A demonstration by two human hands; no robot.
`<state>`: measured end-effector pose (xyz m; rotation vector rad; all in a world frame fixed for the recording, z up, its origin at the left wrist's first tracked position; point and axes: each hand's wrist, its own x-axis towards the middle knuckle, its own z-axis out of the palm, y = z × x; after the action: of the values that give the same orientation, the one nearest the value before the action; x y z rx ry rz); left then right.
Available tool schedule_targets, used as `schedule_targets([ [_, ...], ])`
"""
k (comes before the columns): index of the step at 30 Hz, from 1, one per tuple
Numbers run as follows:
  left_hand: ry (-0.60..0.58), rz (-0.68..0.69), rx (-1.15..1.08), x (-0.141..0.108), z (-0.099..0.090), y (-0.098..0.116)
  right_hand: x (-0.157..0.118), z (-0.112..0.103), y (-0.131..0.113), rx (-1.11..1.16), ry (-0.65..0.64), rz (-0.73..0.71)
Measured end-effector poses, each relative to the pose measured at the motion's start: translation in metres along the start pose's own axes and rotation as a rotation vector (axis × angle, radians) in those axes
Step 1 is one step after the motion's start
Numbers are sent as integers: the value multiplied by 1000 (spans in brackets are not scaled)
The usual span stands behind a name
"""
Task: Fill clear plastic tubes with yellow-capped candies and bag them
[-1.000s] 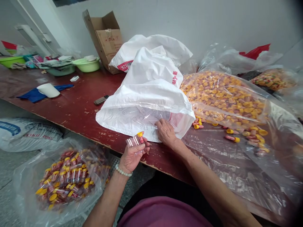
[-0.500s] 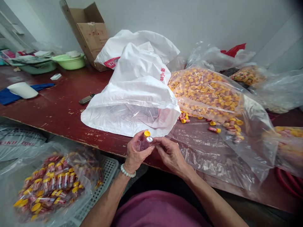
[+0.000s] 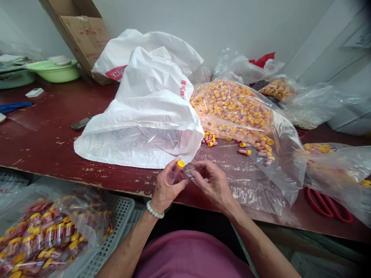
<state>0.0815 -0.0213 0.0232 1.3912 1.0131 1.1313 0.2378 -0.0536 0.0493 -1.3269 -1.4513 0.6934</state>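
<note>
My left hand point(image 3: 168, 184) is closed around a small piece with a yellow cap point(image 3: 180, 164) and see-through plastic below it. In the fingertips of my right hand point(image 3: 211, 181) is a small clear plastic tube point(image 3: 189, 171), close beside the capped piece. My fingers partly cover both, so I cannot tell whether they touch. Just behind my hands lies a white woven sack point(image 3: 139, 156), its mouth facing me with several clear tubes point(image 3: 147, 139) inside. To the right, a large clear bag point(image 3: 285, 143) holds a heap of yellow-capped pieces point(image 3: 234, 104), some spilled at its mouth.
Yellow-capped jars point(image 3: 55, 235) fill a plastic bag in a grey basket point(image 3: 121, 210), lower left. Red-handled scissors point(image 3: 329, 204) lie at the table's right. A phone point(image 3: 82, 122), a green basin point(image 3: 55, 71) and a cardboard box point(image 3: 87, 42) are at the left and back.
My view has turned a little to the right. The white round disc at my left fingers no longer shows, and my right hand now has a clear tube in its fingertips.
</note>
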Motion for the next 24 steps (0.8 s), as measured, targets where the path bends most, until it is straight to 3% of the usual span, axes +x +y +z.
schedule_targets([
  [4,20,-239,-451,0,-4,2,-5,8,2,391,139,156],
  [7,-38,-238,-619,-2,1,4,-15,25,3,373,127,67],
  [11,30,-182,-632,-5,12,4,-28,42,8,82,130,-152],
  [16,98,-136,-412,-6,15,3,-35,38,7,8,47,-155],
  [20,84,-149,-340,-3,11,2,-23,8,12,-72,-39,-176],
  [22,83,-165,-343,1,8,-1,-6,-25,27,-213,43,-178],
  [24,99,-169,-342,8,5,-6,15,-65,50,-425,208,-144],
])
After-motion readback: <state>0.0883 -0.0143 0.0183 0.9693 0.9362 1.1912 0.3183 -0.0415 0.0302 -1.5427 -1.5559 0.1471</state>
